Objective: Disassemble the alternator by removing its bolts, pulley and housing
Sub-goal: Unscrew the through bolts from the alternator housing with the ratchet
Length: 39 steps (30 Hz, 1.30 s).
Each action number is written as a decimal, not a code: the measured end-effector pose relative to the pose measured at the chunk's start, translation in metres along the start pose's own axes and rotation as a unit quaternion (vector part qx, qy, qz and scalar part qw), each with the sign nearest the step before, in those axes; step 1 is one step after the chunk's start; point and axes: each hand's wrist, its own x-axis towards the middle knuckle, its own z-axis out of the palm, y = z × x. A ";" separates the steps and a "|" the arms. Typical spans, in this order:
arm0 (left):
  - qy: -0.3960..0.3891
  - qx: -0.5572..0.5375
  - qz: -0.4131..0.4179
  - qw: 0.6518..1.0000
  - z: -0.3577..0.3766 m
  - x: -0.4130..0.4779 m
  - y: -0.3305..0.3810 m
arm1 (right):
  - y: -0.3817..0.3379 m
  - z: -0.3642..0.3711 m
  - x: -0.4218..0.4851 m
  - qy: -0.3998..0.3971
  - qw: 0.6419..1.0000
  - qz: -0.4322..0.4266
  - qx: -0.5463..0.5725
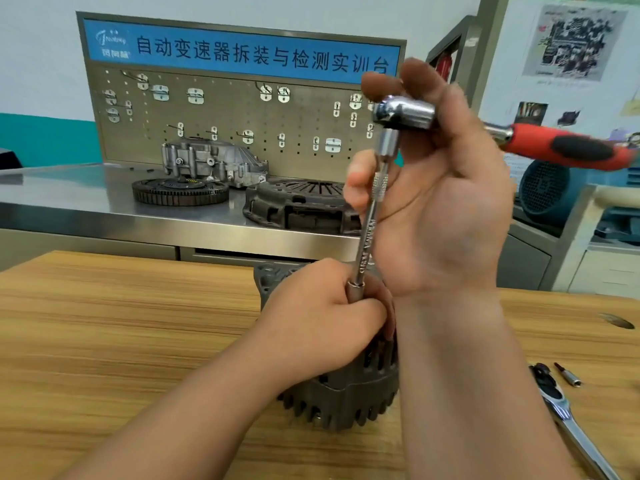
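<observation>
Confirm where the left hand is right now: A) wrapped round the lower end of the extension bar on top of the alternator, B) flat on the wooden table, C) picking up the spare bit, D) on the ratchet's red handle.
A: the left hand is closed round the extension bar's lower end on the alternator.

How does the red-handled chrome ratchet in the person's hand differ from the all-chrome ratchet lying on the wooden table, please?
The red-handled chrome ratchet is held up in the right hand; the all-chrome ratchet lies flat on the wooden table, untouched. The red-handled one carries a long extension bar down to the grey alternator; no extension shows on the other. One grip is red and black, the other bare metal. Both have shiny heads.
</observation>
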 end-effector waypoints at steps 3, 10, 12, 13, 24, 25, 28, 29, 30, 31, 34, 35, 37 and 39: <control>0.005 -0.009 0.001 1.000 0.001 0.001 -0.003 | 0.001 -0.002 0.001 -0.002 0.992 0.070 0.108; 0.013 -0.013 -0.027 0.999 0.000 0.002 -0.003 | 0.005 0.008 -0.004 -0.005 0.971 -0.103 -0.215; 0.024 -0.010 -0.032 0.999 0.000 0.001 -0.004 | 0.007 0.011 -0.005 -0.006 0.944 -0.166 -0.285; 0.030 -0.009 -0.027 0.999 0.000 0.001 -0.004 | 0.008 0.011 -0.006 -0.001 0.942 -0.169 -0.291; 0.042 0.000 -0.005 0.999 0.000 0.002 -0.006 | 0.008 0.007 -0.002 0.002 0.992 0.122 0.001; 0.049 -0.004 -0.007 0.999 0.001 0.003 -0.006 | 0.010 0.007 -0.003 0.009 0.993 0.114 -0.007; 0.055 -0.020 -0.021 0.998 0.004 0.004 -0.005 | 0.013 0.010 -0.005 0.024 0.996 0.027 -0.081; 0.056 -0.025 -0.026 0.998 0.004 0.004 -0.006 | 0.013 0.011 -0.006 0.025 0.992 -0.013 -0.120; 0.060 -0.024 -0.031 0.997 0.004 0.004 -0.006 | 0.013 0.013 -0.007 0.025 0.986 -0.051 -0.156; 0.068 -0.019 -0.033 0.997 0.004 0.003 -0.007 | 0.014 0.014 -0.008 0.024 0.979 -0.083 -0.183; 0.074 -0.015 -0.035 0.997 0.002 0.002 -0.005 | 0.017 0.017 -0.010 0.022 0.973 -0.114 -0.201; 0.071 -0.008 -0.035 0.997 0.003 0.002 -0.005 | 0.017 0.017 -0.010 0.023 0.975 -0.105 -0.193; 0.067 0.015 -0.033 0.997 0.003 0.003 -0.005 | 0.016 0.013 -0.009 0.034 0.984 -0.070 -0.162; 0.055 0.027 -0.019 0.998 0.003 0.002 -0.004 | 0.014 0.008 -0.007 0.048 0.992 -0.021 -0.113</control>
